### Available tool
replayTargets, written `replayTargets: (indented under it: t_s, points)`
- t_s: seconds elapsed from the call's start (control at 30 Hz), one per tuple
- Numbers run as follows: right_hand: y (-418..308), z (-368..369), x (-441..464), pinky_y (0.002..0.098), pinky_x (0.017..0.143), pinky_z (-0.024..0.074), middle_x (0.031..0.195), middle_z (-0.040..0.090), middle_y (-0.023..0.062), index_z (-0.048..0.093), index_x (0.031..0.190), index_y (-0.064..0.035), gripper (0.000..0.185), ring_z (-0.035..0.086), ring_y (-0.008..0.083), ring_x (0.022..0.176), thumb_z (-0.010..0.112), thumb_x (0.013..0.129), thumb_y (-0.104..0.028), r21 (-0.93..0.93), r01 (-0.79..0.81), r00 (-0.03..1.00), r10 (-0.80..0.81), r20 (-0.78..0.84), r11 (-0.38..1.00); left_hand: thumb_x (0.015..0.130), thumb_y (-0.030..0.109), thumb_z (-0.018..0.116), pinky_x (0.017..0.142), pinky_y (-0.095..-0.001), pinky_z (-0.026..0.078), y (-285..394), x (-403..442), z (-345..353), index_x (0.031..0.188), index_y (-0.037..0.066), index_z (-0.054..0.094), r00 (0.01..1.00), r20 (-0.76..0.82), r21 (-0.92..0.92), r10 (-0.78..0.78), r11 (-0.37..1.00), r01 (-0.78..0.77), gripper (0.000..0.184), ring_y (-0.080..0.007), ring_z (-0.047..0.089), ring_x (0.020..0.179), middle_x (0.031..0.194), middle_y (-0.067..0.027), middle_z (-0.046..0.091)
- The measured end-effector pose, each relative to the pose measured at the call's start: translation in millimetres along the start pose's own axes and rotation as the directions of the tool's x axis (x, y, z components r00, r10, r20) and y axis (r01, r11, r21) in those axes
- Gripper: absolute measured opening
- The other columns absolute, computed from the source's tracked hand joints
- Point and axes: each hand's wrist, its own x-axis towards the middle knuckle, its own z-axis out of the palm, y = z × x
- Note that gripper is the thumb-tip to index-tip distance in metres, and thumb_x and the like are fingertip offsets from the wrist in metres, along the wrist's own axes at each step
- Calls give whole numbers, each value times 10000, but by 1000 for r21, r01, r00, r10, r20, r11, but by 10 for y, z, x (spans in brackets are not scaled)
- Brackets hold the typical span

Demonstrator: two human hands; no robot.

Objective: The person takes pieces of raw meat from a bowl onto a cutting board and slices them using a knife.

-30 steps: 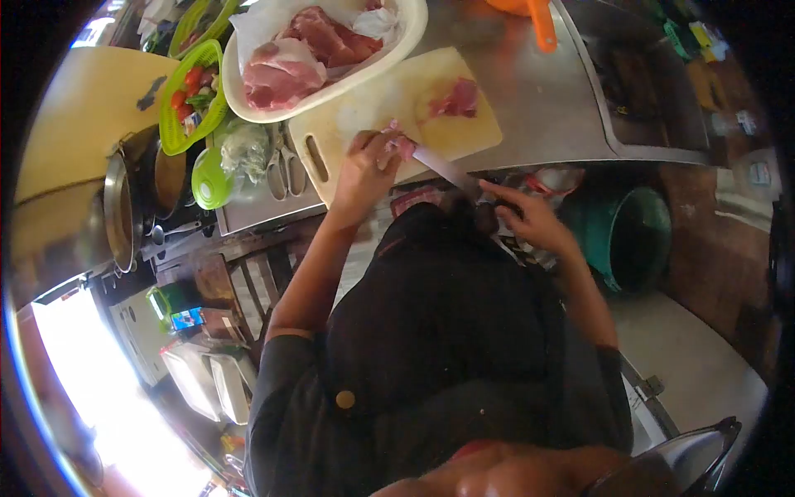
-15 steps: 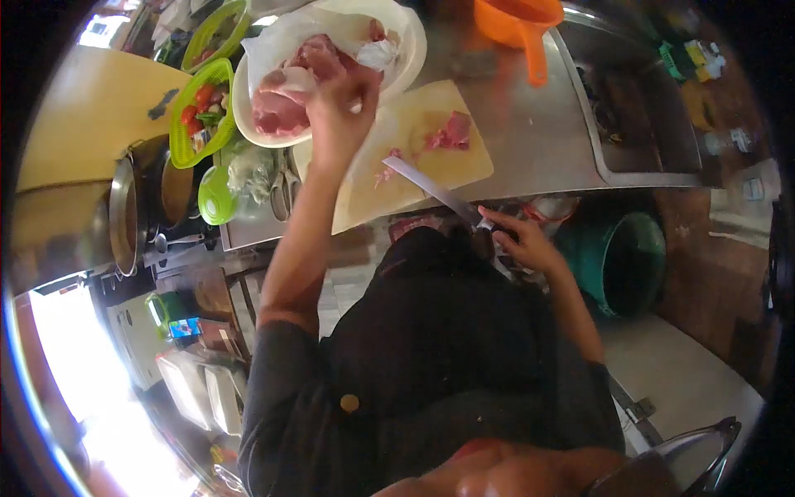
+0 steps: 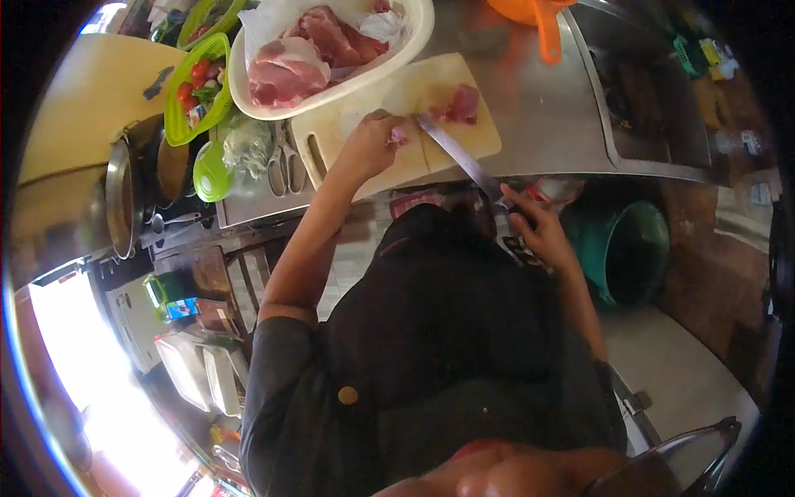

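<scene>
A white cutting board (image 3: 435,83) lies at the counter's edge. Over its left part, my left hand (image 3: 373,142) is closed, with a small pink meat scrap (image 3: 399,135) at its fingertips. My right hand (image 3: 537,224) grips the handle of a long knife (image 3: 460,157), index finger stretched toward the blade, whose tip rests over the middle of the board. Right of the tip lies a piece of red meat (image 3: 462,105) with small bits beside it. Behind the board, a white tub (image 3: 331,98) holds large pieces of raw meat (image 3: 290,73) and a white plastic bag.
Green baskets (image 3: 178,118), one with vegetables, a green lid (image 3: 213,171), a plastic bag (image 3: 248,147) and scissors (image 3: 286,166) are at left. An orange strainer (image 3: 548,31) and a sink (image 3: 654,108) are at right. Below the counter stands a green bin (image 3: 633,253).
My left hand has come back from the tub to the board and now holds a small scrap. The knife tip has shifted to the right and away from me.
</scene>
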Motion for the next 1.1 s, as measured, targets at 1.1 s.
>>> replayTargets:
  t_s: [1.1]
  points:
    - [172,533,-46,266,826,464,1319,550,61,459,1375,-137,474,565,112,887,536,913,-63,134,-139,990,139,10,981,820,25,606,665,-359,525,90,-243,53,860,18,700,981,-70,-202,-179,966,162,102,-290,653,714,768,-144,664]
